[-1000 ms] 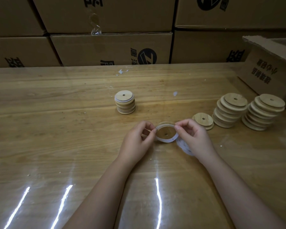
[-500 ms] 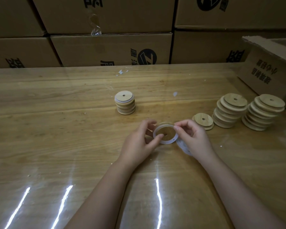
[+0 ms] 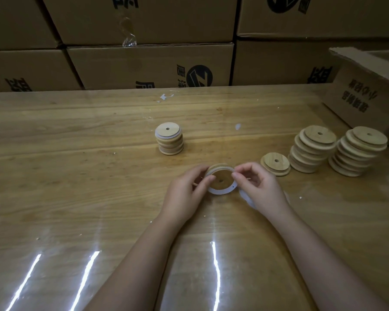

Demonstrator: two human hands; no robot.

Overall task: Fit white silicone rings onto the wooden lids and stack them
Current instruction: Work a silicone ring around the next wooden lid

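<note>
I see the left hand [image 3: 184,194] and right hand [image 3: 263,189] both pinching a white silicone ring [image 3: 220,191] around a tilted wooden lid [image 3: 220,178] mid-worktop. A ringed stack [image 3: 169,140] stands beyond them, and the bare lid stacks [image 3: 312,151] sit near the right edge.

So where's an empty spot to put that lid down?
Bare table lies left of the ringed stack and the left hand, and between that stack and the back boxes. Crowded on the right: plain lid stacks and the open box.
</note>
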